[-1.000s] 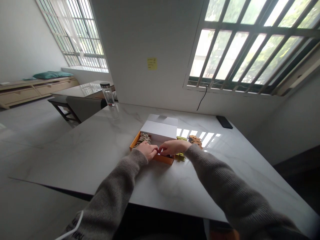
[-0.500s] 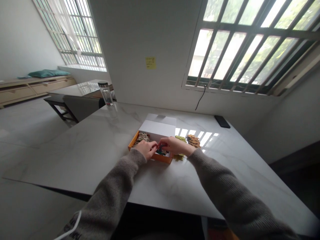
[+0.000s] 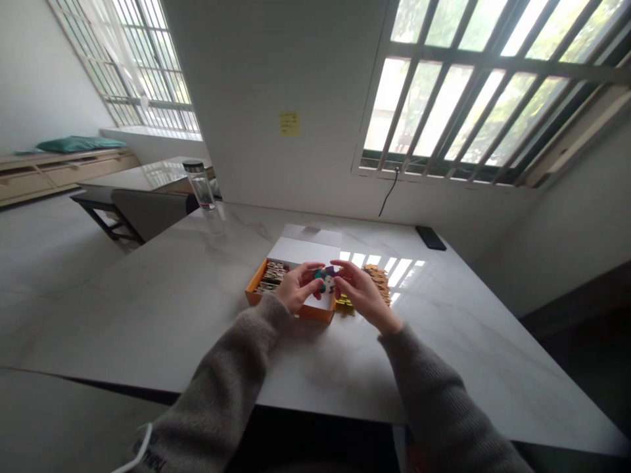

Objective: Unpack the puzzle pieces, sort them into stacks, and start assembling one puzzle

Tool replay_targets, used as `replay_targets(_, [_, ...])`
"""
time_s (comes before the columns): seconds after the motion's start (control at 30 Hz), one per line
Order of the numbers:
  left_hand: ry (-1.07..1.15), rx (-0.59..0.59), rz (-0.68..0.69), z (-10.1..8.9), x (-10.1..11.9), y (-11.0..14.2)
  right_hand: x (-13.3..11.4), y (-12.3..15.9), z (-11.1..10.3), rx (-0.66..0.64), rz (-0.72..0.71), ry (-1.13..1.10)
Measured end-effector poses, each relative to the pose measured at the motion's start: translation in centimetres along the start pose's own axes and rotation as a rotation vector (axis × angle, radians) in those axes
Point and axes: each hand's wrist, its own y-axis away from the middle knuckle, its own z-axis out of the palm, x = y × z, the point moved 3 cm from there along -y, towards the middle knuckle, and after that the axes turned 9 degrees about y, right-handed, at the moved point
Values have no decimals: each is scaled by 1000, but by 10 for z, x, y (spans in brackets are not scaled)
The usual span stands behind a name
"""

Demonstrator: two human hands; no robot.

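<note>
Above an open orange box, my left hand and my right hand hold a few colourful jigsaw puzzle pieces between them, teal, purple and white. Thumbs and fingertips of both hands press on the pieces' edges. Inside the box, a row of puzzle pieces stands on edge at the left; its right part shows a white bottom. The white lid flap lies folded back behind the box. Close to the box's right side are yellow-green puzzle pieces, partly behind my right hand.
A stack of orange-brown puzzle pieces lies right of my right hand. A black phone rests near the table's back right edge. At the back left stands a glass bottle. The marble-patterned table meets a wall behind.
Both hands have risen out of the box, bringing up puzzle pieces that were low inside it. My right hand has turned and shifted right. The whole view has shifted slightly.
</note>
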Motion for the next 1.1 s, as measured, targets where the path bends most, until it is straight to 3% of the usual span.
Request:
replay_targets(0.13, [-301,-20,109,2,-8,7,22,14,9,144,-8,94])
replay_targets(0.23, [-561,-9,214,3,-8,12,26,22,15,220,-74,210])
replay_targets(0.3, [-623,12,260,4,-8,15,26,25,11,249,-103,248])
replay_targets(0.47, [-610,9,278,5,-8,18,34,34,-39,404,-52,292])
replay_targets(0.6, [-668,-5,246,6,-10,18,50,52,-92,532,-2,488])
replay_targets(0.7, [-696,-16,228,7,-10,18,52,72,-113,605,-50,628])
replay_targets(0.8, [-706,-33,219,8,-9,18,45,97,-106,545,-159,760])
replay_targets(0.9, [-716,-43,247,9,-9,19,41,124,-85,356,-238,890])
replay_targets(1.1, [-855,-129,359,12,-12,19,48,144,-68,145,-227,1076])
